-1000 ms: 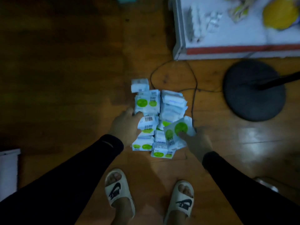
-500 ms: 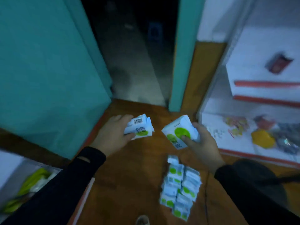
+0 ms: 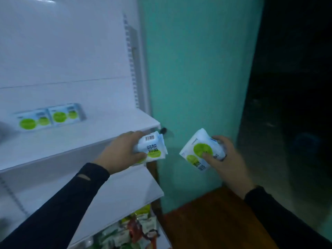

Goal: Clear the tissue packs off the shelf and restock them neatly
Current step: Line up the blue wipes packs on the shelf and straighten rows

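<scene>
My left hand point(image 3: 120, 152) grips a white tissue pack point(image 3: 152, 147) with a barcode and green circle, held just off the front right corner of the white shelf point(image 3: 75, 141). My right hand point(image 3: 222, 159) grips a second tissue pack point(image 3: 197, 148) with green circles, further right in front of the teal wall. Two tissue packs point(image 3: 48, 117) stand side by side at the back left of that shelf, facing out.
A lower white shelf board point(image 3: 136, 194) sits under my left arm, and snack packets point(image 3: 133, 230) fill the level beneath it. The teal wall point(image 3: 197, 69) rises right of the rack, with a dark doorway point(image 3: 296, 87) beyond. Wooden floor point(image 3: 215, 221) lies below my right hand.
I rose from the pile of packs on the floor with one pack in each hand. The view swung from the doorway left to the white shelf rack.
</scene>
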Available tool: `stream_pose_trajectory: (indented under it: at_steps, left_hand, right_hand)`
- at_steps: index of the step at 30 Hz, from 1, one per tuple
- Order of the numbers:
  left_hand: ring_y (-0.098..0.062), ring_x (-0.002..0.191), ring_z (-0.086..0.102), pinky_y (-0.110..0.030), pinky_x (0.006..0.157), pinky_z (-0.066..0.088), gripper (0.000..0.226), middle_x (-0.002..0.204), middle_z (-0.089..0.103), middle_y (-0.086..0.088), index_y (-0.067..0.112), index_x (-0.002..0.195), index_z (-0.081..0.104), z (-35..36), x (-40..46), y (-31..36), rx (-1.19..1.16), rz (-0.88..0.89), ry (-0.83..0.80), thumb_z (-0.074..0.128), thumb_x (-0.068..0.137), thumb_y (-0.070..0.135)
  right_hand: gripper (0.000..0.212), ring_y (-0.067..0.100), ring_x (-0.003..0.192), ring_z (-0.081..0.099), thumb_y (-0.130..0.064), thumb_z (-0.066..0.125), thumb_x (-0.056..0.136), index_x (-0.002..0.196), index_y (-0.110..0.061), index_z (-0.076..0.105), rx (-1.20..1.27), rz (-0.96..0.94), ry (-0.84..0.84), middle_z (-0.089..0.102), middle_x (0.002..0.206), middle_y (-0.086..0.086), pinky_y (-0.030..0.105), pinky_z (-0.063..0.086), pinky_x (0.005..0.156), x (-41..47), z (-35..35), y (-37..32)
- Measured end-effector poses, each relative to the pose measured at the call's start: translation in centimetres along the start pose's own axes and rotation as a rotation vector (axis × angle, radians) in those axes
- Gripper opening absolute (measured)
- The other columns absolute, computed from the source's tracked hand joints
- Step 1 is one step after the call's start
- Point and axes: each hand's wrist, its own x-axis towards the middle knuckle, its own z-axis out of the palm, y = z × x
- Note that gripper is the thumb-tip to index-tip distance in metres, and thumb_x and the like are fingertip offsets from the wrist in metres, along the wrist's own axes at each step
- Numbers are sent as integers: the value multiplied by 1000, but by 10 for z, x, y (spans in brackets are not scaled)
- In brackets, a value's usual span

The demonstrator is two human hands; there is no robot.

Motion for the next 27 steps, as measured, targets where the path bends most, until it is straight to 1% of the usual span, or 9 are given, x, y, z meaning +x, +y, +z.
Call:
stream_pose_trajectory:
  at_steps: [4, 9, 11, 13, 15, 20, 23, 25, 27]
  left_hand:
    - [-22, 91, 56, -38, 79, 47, 55, 97, 60, -1, 23, 115, 54, -57, -12, -69, 64, -121, 97, 60, 64, 43]
    - [-22, 94, 56, -34, 79, 45, 44, 102, 61, -1, 23, 113, 56, -115, -14, -173, 94, -266, 186, 74, 73, 26]
    - [-23, 100, 56, -33, 82, 45, 47, 107, 61, 0, 22, 117, 54, -127, -12, -209, 111, -327, 162, 73, 74, 26]
    - [-22, 103, 55, -31, 84, 43, 52, 114, 60, 0, 23, 124, 52, -134, -10, -242, 136, -390, 116, 72, 76, 27]
    - [-22, 103, 56, -31, 84, 45, 53, 115, 62, -2, 23, 125, 52, -139, -7, -269, 145, -447, 93, 71, 76, 27]
    - [-22, 111, 54, -26, 86, 41, 63, 123, 59, -2, 24, 134, 48, -142, 7, -308, 156, -534, 54, 72, 76, 25]
    - [-22, 118, 50, -29, 96, 41, 67, 131, 53, -3, 25, 137, 44, -142, 13, -321, 182, -567, 19, 72, 76, 24]
    - [-22, 120, 48, -29, 98, 39, 68, 135, 48, -4, 24, 139, 42, -143, 14, -325, 173, -601, -4, 71, 78, 22]
    - [-22, 120, 48, -26, 97, 37, 66, 135, 48, -5, 22, 139, 43, -143, 18, -325, 177, -617, -14, 70, 79, 20]
  right_hand:
    - [42, -2, 75, 59, -25, 78, 75, 107, -37, 54, -20, -148, -104, 64, 95, -17, 16, 46, 66, 45, 78, -44]
    - [37, 0, 78, 60, -24, 76, 79, 105, -39, 54, 61, -294, -224, 65, 95, -13, 10, 44, 66, 96, 194, -99]
    - [38, 2, 84, 60, -26, 75, 80, 106, -40, 53, 74, -335, -270, 63, 99, -10, 15, 47, 73, 117, 237, -111]
    - [39, 8, 92, 60, -29, 75, 80, 112, -37, 53, 60, -352, -315, 61, 104, -9, 27, 49, 80, 135, 277, -116]
    - [41, 8, 95, 57, -32, 74, 80, 116, -35, 52, 47, -356, -354, 59, 107, -8, 29, 48, 83, 151, 312, -118]
    - [45, 11, 100, 56, -31, 71, 81, 121, -33, 50, 1, -403, -468, 58, 110, -7, 29, 46, 84, 186, 378, -126]
    - [65, 14, 97, 61, -30, 75, 79, 132, -34, 38, 80, -349, -544, 61, 110, -6, 35, 52, 84, 204, 409, -125]
    - [76, 12, 93, 64, -27, 80, 74, 135, -30, 34, 153, -270, -597, 63, 105, -6, 31, 54, 78, 212, 423, -118]
    - [69, 10, 91, 64, -30, 83, 70, 126, -24, 43, 138, -230, -672, 64, 105, -7, 27, 55, 69, 220, 436, -107]
